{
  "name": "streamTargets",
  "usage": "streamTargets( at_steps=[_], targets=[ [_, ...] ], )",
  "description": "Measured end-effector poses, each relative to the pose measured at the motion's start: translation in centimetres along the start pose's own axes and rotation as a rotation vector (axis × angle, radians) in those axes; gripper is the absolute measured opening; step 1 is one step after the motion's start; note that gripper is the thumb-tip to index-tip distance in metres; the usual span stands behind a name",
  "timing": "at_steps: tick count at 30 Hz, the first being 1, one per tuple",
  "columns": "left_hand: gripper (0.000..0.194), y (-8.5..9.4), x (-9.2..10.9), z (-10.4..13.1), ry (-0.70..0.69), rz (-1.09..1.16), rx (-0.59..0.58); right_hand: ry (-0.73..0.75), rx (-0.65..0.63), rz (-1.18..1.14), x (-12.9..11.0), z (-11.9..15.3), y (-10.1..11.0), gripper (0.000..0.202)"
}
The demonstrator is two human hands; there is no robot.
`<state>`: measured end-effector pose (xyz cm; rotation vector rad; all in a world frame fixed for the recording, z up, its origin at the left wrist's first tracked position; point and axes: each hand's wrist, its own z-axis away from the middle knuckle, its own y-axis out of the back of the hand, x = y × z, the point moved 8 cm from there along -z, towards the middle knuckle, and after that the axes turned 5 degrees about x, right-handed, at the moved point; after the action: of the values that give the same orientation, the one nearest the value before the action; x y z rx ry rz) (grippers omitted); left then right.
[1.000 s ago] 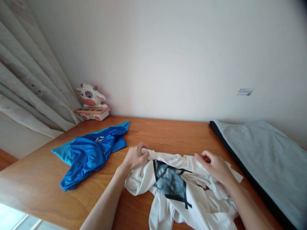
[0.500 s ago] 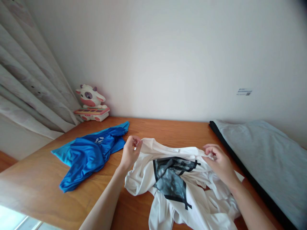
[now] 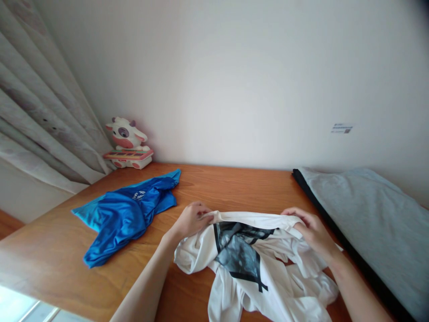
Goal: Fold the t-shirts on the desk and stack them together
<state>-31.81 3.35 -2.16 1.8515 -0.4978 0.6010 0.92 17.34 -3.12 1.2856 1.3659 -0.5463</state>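
Note:
A crumpled white shirt (image 3: 248, 218) with a black and grey print lies at the front of the wooden table. My left hand (image 3: 194, 219) is closed on the left end of its upper edge, fingers pinching the cloth. At the right end of the same edge, my right hand (image 3: 306, 223) grips the fabric between thumb and fingers. The edge runs nearly straight between both hands, folded over toward the print. Sleeves and lower cloth lie bunched below, reaching the bottom of the view.
A blue shirt (image 3: 125, 214) lies crumpled on the left of the wooden table (image 3: 234, 185). Behind it a cow-shaped toy keyboard (image 3: 129, 145) stands by the wall and curtain (image 3: 40, 103). A grey cloth (image 3: 372, 223) with a black edge lies at the right.
My left hand has moved right and down, and my right hand slightly down. The shirt's upper edge is now lower and folded forward, and the label inside is no longer visible.

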Motion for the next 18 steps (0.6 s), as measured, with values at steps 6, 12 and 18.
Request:
streamTargets(
  at_steps=[6,12,18],
  targets=[
    [0.031,3.5,0.3,-0.1,-0.016,0.214,0.370,-0.124,0.167,-0.252,2.0,-0.2,0.9,0.037],
    [0.035,5.6,-0.4,0.6,0.007,0.021,0.659,-0.057,0.258,-0.039,0.2,-0.1,1.1,0.047],
    [0.040,4.2,0.0,1.5,0.122,0.064,0.004,0.093,-0.043,0.247,-3.1,0.7,1.2,0.043]
  ],
)
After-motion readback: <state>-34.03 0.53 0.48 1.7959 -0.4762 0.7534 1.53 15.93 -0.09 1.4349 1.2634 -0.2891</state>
